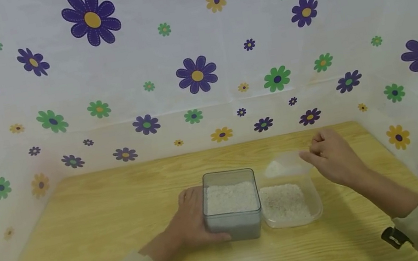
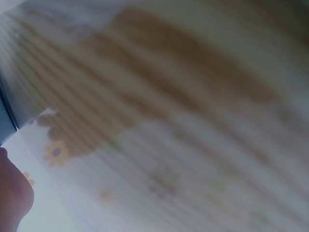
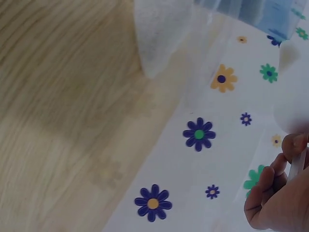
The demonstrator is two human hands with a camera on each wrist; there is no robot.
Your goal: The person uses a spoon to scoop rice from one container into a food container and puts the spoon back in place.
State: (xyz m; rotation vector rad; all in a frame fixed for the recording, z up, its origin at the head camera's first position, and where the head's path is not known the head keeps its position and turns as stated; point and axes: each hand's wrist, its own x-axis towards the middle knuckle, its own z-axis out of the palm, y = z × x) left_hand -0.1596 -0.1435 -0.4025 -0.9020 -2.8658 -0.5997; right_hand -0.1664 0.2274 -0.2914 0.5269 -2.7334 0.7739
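1. Nearest me, the left fingers grip the side of the square grey container; if they slacken, a knock could tip out its white, rice-like grains.
2. Between both sets of fingers, the clear plastic tub stands unheld; a bump could slide it.
3. Farther off, the right fingers pinch a translucent scoop carrying grains; a careless twist would scatter them over the surface.
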